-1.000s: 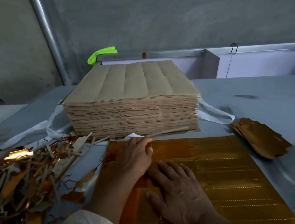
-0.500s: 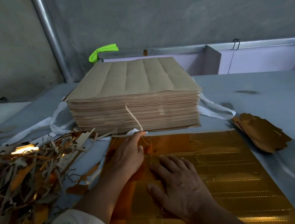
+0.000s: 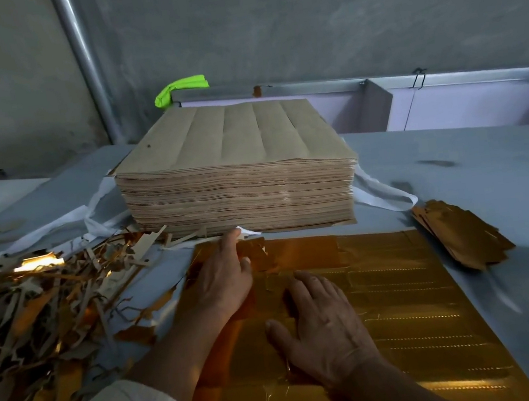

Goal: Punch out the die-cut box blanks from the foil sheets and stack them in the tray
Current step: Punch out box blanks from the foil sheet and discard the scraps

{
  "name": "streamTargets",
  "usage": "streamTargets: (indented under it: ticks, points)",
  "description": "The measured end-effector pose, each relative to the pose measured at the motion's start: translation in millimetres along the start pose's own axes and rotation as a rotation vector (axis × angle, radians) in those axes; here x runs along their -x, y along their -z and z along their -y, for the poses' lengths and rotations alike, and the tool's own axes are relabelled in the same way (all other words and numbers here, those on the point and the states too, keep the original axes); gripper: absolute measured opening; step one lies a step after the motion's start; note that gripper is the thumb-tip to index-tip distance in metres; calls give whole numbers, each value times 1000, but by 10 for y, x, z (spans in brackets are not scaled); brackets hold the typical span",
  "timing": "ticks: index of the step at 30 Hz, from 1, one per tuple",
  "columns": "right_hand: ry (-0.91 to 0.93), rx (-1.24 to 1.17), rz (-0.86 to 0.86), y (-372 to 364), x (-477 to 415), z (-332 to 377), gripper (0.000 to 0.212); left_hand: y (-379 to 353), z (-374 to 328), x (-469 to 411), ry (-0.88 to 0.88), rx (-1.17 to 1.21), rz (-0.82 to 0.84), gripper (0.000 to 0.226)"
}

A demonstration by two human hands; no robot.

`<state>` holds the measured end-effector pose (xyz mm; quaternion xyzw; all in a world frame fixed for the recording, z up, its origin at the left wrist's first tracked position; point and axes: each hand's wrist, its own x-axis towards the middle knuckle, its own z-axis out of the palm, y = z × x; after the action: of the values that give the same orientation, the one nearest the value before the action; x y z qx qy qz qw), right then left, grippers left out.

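Foil sheet: gold with dotted perforation rows. Stack: kraft brown. Bench: grey-blue. Cloth: neon green.

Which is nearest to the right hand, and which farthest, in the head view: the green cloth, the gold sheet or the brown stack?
1. Gold sheet: directly under the right hand, which presses on it.
2. Brown stack: ahead, just past the sheet's far edge.
3. Green cloth: behind the stack, farthest back and to the left.
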<state>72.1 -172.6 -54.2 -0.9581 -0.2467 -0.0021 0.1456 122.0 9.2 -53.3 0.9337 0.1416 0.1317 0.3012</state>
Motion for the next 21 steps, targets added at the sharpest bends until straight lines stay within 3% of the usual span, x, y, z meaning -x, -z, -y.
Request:
streamTargets:
  ticks: [13, 17, 21]
  points:
    - [15, 29, -52, -30, -10, 9, 60, 233, -69, 358, -155, -5, 127, 78]
    - [17, 26, -56, -19, -19, 3, 55, 322, -49, 611, -277, -34, 145, 79]
    - [6, 40, -39, -19, -34, 0, 55, 340, 36, 858, -284, -102, 221, 76]
